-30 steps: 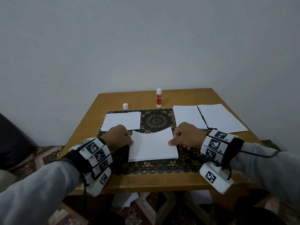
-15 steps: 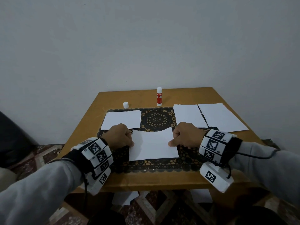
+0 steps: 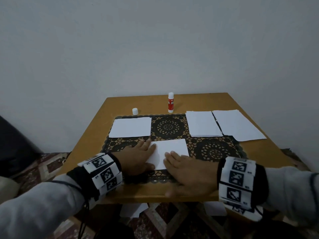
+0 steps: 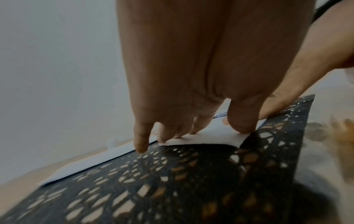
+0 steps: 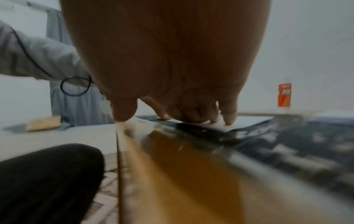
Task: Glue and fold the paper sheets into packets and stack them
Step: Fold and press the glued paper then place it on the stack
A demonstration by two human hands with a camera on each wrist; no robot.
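Note:
A folded white paper lies on the black lace mat near the table's front. My left hand lies flat on its left edge, fingers straight; in the left wrist view those fingers press the paper down. My right hand lies flat over the paper's near right corner, its fingertips on the sheet. A finished packet rests at the mat's back left. Two piles of plain sheets sit at the right. The glue stick stands upright at the back.
The glue cap stands alone on the wooden table left of the stick. A grey wall rises right behind the table. Loose sheets lie on the patterned floor under the table's front edge.
Both hands were fists pinching the paper's side edges; now they lie flat on it with fingers straight. The raised paper has been pressed down flat, and the right hand has moved toward the front corner.

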